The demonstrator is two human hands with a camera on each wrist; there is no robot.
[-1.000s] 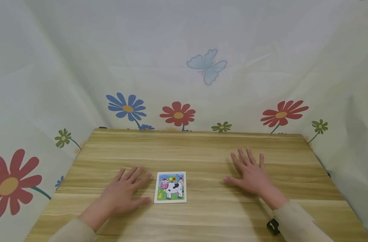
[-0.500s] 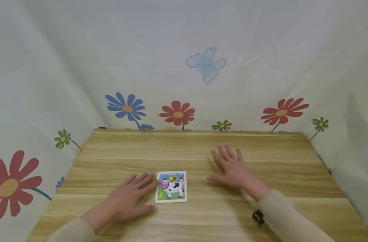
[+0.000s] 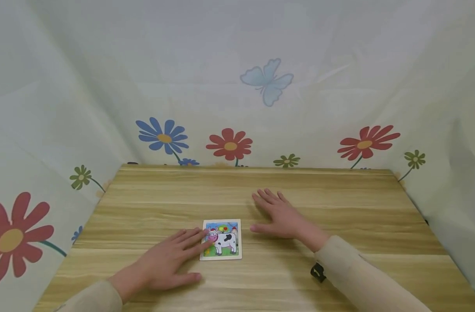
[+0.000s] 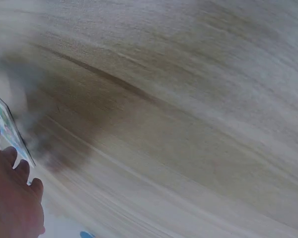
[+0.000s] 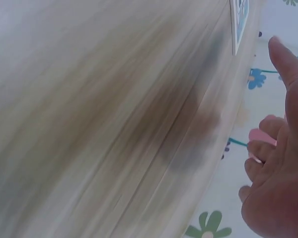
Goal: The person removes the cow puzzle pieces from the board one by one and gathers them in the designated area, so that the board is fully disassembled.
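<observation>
- Closing in on the cow picture (image 3: 227, 250), the right hand (image 3: 282, 219) has come leftward across the desk (image 3: 339, 195) over the last second; it was well apart from the picture and is now near its right border.
- The right hand holds nothing: its fingers are extended and its thumb stands away from them, pointing at the picture with a strip of desk left between.
- The left hand (image 3: 161, 265) has shifted as well. A second ago its fingertips ended just short of the picture; in the head view they now overlap the left border and part of the cow's head.
- Its fingers are straight and loosely spread, the thumb apart and nearer the person than the picture is. Whether those fingers touch the picture or hover over it cannot be told.
- The picture has stayed put, lying flat and face up, a little left of the desk's middle.
- For the work in hand, the change reads as an approach only: the picture now lies between the two hands, within easy reach of both, but neither grips it.
- A small black item (image 3: 318, 272) shows beside the right sleeve (image 3: 358, 268), having moved along with the arm.
- Behind the desk hangs a flowered cloth (image 3: 182, 65).
</observation>
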